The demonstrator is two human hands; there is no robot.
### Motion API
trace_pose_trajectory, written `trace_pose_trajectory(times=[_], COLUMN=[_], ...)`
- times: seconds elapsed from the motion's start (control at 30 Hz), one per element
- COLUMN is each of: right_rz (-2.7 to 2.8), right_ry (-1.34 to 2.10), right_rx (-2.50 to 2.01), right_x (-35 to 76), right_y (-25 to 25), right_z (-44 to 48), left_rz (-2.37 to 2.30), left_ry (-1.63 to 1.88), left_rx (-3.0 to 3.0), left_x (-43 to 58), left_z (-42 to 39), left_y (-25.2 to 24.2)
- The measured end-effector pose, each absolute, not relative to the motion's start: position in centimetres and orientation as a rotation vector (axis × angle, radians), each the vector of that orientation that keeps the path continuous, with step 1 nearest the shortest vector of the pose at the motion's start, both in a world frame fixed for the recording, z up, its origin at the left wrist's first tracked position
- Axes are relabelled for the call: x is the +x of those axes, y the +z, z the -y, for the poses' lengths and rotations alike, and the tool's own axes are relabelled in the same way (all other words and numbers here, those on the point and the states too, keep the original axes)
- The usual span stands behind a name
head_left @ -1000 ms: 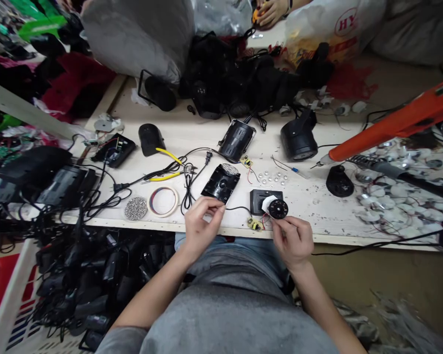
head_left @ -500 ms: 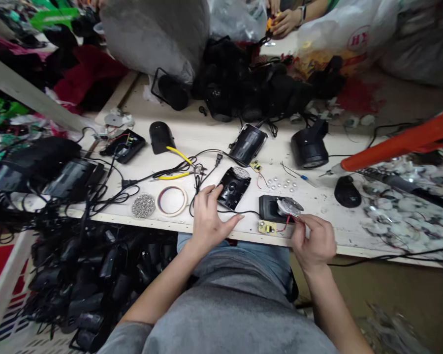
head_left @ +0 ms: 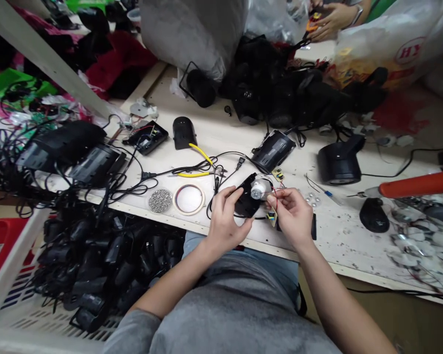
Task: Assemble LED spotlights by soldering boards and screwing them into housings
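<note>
My left hand point(head_left: 227, 221) holds the left edge of an open black plastic housing point(head_left: 246, 199), its fingers on the rim and the thumb on the near side. Over this housing, my right hand point(head_left: 292, 216) pinches a round silver-and-white part point(head_left: 259, 190). Red wires run from that part to a small yellow circuit board point(head_left: 272, 216), which hangs tilted by the right fingers. Behind the right hand, a black piece point(head_left: 314, 226) lies mostly hidden. A black power cord with a plug point(head_left: 239, 162) stretches away from the housing.
Yellow-handled cutters point(head_left: 195, 174), a tape roll point(head_left: 188, 199) and a dish of screws point(head_left: 160, 200) lie to the left. At right are an orange-handled tool point(head_left: 417, 184), a screwdriver point(head_left: 332, 196) and white wired parts. A basket point(head_left: 25, 322) below holds black housings. Another person's hand point(head_left: 332, 22) works across.
My right hand has lifted the round silver part and its circuit board and carried them left over the housing. My left hand stays at the housing. The camera view has shifted.
</note>
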State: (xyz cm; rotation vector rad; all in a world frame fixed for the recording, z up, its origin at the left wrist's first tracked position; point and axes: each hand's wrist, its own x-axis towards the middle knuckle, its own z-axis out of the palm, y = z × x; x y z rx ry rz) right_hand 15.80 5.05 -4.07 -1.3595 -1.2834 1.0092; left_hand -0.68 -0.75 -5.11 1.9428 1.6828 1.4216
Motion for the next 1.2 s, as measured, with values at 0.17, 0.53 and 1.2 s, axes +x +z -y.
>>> trace_pose_trajectory(times=[0.17, 0.53, 1.2], right_rz=[1.292, 1.285, 1.451], right_ry=[1.049, 1.062, 1.054], right_rx=[-1.387, -1.411, -1.418], right_x=[15.8, 15.8, 16.0], right_y=[-4.0, -3.7, -2.7], right_z=[-5.2, -4.8, -5.5], left_rz=[-1.643, -1.643, -1.636], left_ry=[1.482, 1.501, 1.52], left_rx=[1.9, 1.925, 1.982], left_x=[-0.8, -0.4, -0.1], left_z=[0.8, 0.7, 0.3], left_y=[-4.6, -4.2, -3.8])
